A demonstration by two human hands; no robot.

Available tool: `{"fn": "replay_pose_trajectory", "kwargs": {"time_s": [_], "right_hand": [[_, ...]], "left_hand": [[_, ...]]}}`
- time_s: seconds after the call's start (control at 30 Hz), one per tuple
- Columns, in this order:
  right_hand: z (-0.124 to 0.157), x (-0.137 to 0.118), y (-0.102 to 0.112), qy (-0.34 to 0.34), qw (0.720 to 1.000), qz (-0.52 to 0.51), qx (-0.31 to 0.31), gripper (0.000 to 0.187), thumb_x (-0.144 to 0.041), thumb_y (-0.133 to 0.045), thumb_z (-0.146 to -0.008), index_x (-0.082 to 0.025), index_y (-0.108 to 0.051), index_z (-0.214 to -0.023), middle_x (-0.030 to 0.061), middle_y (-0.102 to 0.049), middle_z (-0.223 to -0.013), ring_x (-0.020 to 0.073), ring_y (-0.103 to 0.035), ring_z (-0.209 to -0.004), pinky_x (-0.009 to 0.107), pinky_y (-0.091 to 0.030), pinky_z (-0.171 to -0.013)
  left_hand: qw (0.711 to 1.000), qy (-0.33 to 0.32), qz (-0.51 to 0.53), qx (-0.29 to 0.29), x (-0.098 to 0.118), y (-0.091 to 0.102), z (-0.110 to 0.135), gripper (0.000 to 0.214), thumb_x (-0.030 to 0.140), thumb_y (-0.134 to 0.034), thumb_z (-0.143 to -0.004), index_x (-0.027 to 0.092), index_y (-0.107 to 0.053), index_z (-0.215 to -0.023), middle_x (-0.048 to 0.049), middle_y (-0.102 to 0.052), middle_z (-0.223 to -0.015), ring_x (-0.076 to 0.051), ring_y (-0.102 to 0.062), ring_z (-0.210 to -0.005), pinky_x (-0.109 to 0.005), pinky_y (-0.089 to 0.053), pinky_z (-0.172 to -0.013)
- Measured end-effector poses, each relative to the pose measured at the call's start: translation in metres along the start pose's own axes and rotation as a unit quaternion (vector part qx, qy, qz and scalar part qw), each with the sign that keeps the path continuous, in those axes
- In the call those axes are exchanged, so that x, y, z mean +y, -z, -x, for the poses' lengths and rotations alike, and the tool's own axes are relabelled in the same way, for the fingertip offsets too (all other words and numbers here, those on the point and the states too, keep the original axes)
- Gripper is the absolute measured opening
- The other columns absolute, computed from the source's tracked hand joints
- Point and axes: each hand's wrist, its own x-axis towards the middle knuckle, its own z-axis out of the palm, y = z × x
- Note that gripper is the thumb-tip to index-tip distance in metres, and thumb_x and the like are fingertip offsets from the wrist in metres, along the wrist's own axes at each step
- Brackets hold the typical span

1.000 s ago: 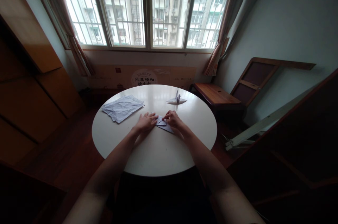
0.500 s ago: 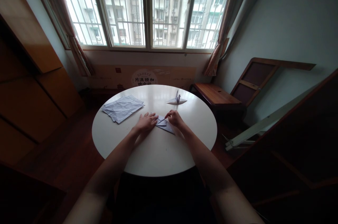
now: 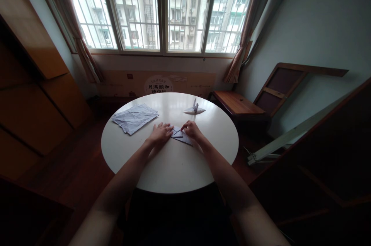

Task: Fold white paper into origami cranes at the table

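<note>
A small piece of folded paper (image 3: 179, 134), pale bluish-grey, lies on the white oval table (image 3: 174, 172) between my hands. My left hand (image 3: 161, 132) rests flat on its left side, fingers stretched out and pressing it to the tabletop. At the paper's right edge my right hand (image 3: 191, 129) is closed, thumb and forefinger pinching the fold. Beyond my right hand stands a finished paper crane (image 3: 194, 108) with its wings spread. Creased sheets of paper (image 3: 135, 117) lie stacked at the table's far left.
A wooden bench (image 3: 237, 103) is just past the table's far right edge. Against the right wall leans a dark framed panel (image 3: 274, 83). Behind the table, under the barred window, stands a printed cardboard box (image 3: 185, 80). Cabinets (image 3: 55, 99) line the left side.
Almost nothing differs. Both hands keep their places on the folded paper, and the camera view has shifted very slightly.
</note>
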Motion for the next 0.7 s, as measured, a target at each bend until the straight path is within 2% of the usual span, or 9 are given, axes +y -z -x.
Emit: {"fn": "replay_pose_trajectory", "kwargs": {"time_s": [0.1,0.2,0.37,0.47,0.57,0.63,0.7], "right_hand": [[0.000,0.001,0.001,-0.018,0.999,0.011,0.037,0.028,-0.012,-0.052,-0.079,-0.021,-0.078,-0.083,0.0073,-0.067,-0.089,0.0185,-0.059,-0.085,0.029,-0.044,-0.086],[0.001,0.000,0.001,-0.020,0.998,0.015,0.049,0.026,-0.013,-0.054,-0.080,-0.021,-0.077,-0.087,0.0077,-0.066,-0.090,0.0205,-0.059,-0.090,0.032,-0.044,-0.087],[0.002,0.000,-0.004,0.066,0.996,-0.064,0.018,0.026,-0.014,-0.057,-0.081,-0.019,-0.075,-0.100,0.0076,-0.065,-0.091,0.0164,-0.060,-0.081,0.029,-0.047,-0.081],[0.002,0.001,-0.009,0.106,0.990,-0.090,0.005,0.024,-0.016,-0.061,-0.081,-0.020,-0.074,-0.101,0.0075,-0.064,-0.092,0.0159,-0.060,-0.082,0.029,-0.047,-0.081],[0.002,0.004,-0.012,0.095,0.993,-0.074,-0.016,0.018,-0.022,-0.063,-0.082,-0.020,-0.077,-0.094,0.0081,-0.063,-0.093,0.0169,-0.060,-0.084,0.030,-0.047,-0.083],[0.002,0.004,-0.011,0.079,0.995,-0.059,-0.030,0.018,-0.025,-0.063,-0.083,-0.020,-0.077,-0.092,0.0083,-0.063,-0.094,0.0172,-0.060,-0.085,0.030,-0.047,-0.084],[0.002,0.004,-0.009,0.070,0.996,-0.049,-0.037,0.018,-0.026,-0.063,-0.083,-0.021,-0.077,-0.092,0.0082,-0.064,-0.094,0.0173,-0.060,-0.087,0.030,-0.046,-0.085]], "left_hand": [[0.998,0.011,-0.026,0.055,0.001,0.004,0.003,0.041,0.049,-0.044,-0.091,0.031,-0.061,-0.125,-0.0101,-0.056,-0.129,-0.036,-0.038,-0.128,-0.069,-0.009,-0.106],[0.995,0.020,-0.030,0.089,0.002,0.009,0.005,0.035,0.047,-0.052,-0.088,0.028,-0.069,-0.113,-0.0094,-0.062,-0.109,-0.030,-0.052,-0.112,-0.061,-0.013,-0.109],[0.993,0.021,0.022,0.114,0.005,0.013,0.004,0.033,0.040,-0.059,-0.084,0.024,-0.069,-0.112,-0.0055,-0.069,-0.088,-0.025,-0.062,-0.093,-0.047,-0.031,-0.101],[0.993,-0.003,0.053,0.105,0.006,0.013,0.003,0.031,0.040,-0.059,-0.083,0.022,-0.072,-0.105,-0.0041,-0.070,-0.079,-0.022,-0.064,-0.082,-0.038,-0.040,-0.091],[0.992,-0.062,0.072,0.089,0.005,0.008,0.001,0.031,0.045,-0.056,-0.084,0.022,-0.076,-0.086,-0.0043,-0.070,-0.081,-0.020,-0.064,-0.079,-0.032,-0.045,-0.082],[0.987,-0.092,0.087,0.099,0.003,0.004,0.000,0.030,0.041,-0.053,-0.086,0.023,-0.076,-0.080,-0.0047,-0.070,-0.090,-0.020,-0.064,-0.085,-0.031,-0.046,-0.084],[0.981,-0.117,0.111,0.105,0.001,0.000,-0.002,0.021,0.032,-0.056,-0.083,0.024,-0.075,-0.083,-0.0038,-0.069,-0.104,-0.020,-0.063,-0.096,-0.030,-0.045,-0.090]]}}
